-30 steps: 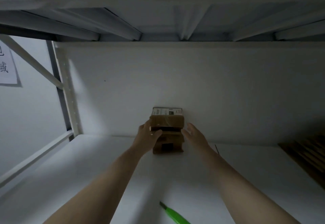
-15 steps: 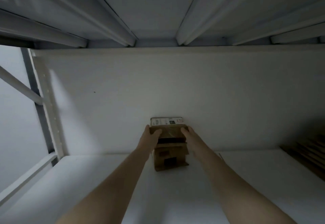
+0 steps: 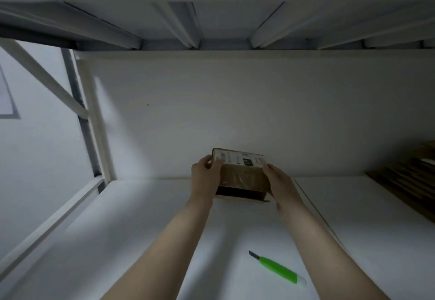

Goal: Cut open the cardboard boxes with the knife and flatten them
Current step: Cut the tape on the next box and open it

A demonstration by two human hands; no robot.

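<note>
A small brown cardboard box (image 3: 241, 176) with a white shipping label on its far face is held just above the white shelf board, near the back wall. My left hand (image 3: 204, 173) grips its left end, thumb and fingers curled round the corner. My right hand (image 3: 276, 180) grips the right end. The box's near side looks dark and open, with a flap touching the shelf. A green utility knife (image 3: 279, 268) with its blade out lies on the shelf between my forearms, near the front.
The white shelf board (image 3: 141, 229) runs under an upper shelf with white beams (image 3: 188, 24). A stack of flattened brown cardboard (image 3: 409, 177) lies at the right edge. A white upright post (image 3: 94, 120) and diagonal brace stand at the left.
The top box has come off the lower one and moved nearer to me, turned a little. The camera has tilted down, bringing the knife back into view.
</note>
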